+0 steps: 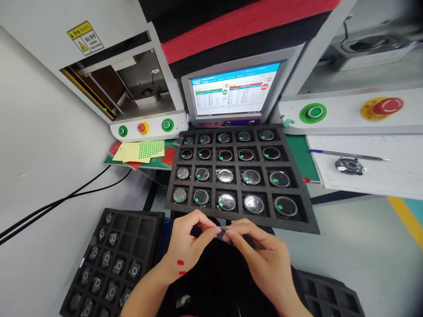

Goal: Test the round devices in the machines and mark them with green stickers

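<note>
My left hand [191, 244] and my right hand [261, 253] meet in front of my body. Between thumbs and forefingers, both pinch a small, thin, dark see-through piece [220, 233], perhaps plastic film; my fingertips hide much of it. Two red marks show on the back of my left hand near the wrist. Just beyond my fingers lies a black foam tray [312, 220] with round watch faces in its compartments, such as one watch [286, 206] at the near right corner. Most of these faces carry a green dot sticker.
At left stands another foam tray [157, 214] with several watch parts; a third tray [325, 290] is at lower right. Behind are a screen [234, 94] and machine buttons [314, 112]. Sticker sheets [152, 149], a pen [346, 155] and a loose watch [350, 166] lie alongside.
</note>
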`<control>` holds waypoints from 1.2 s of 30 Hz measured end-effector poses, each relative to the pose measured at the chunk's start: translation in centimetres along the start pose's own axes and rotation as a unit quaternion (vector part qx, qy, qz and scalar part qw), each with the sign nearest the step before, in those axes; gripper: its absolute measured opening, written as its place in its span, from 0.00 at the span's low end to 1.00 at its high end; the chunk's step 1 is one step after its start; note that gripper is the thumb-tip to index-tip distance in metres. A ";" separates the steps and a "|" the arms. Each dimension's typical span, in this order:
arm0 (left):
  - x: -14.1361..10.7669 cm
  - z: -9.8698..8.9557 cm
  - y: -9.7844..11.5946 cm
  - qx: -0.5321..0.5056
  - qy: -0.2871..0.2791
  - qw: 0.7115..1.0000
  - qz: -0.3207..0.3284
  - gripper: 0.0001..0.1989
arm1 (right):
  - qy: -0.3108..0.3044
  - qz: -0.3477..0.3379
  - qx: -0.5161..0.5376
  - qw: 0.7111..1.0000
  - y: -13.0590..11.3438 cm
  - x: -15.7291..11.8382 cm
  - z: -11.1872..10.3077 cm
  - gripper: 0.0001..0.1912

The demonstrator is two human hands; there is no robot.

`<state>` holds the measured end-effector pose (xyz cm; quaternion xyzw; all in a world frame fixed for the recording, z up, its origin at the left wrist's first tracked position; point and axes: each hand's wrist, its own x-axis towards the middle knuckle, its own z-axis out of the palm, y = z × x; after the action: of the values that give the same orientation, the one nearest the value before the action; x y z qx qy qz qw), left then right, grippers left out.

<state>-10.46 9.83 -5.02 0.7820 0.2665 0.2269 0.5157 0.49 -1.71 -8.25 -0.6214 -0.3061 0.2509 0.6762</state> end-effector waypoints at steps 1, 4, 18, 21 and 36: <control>-0.1 -0.1 0.0 0.010 -0.004 1.000 0.013 0.07 | 0.000 -0.012 -0.006 1.000 0.0 -0.1 -0.1 0.07; -0.2 -0.2 0.0 0.037 -0.017 0.998 0.048 0.07 | -0.007 -0.054 -0.030 0.998 0.1 -0.3 -0.3 0.05; 0.9 -3.3 -1.3 0.078 0.166 0.979 -0.089 0.08 | 0.277 -0.106 -0.220 0.929 3.0 0.5 -8.0 0.08; 1.4 -3.7 -1.2 0.115 0.180 0.972 -0.099 0.09 | 0.354 -0.071 -0.267 0.893 3.6 2.1 -12.5 0.11; 4.9 -6.6 -1.5 0.213 0.023 0.975 -0.059 0.15 | 0.407 0.196 -0.347 0.822 4.6 14.5 -31.6 0.16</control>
<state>-11.20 18.01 -3.65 0.8514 0.3664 0.1523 0.3429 33.54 -12.55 -12.59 -0.9075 0.0581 -0.0198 0.4156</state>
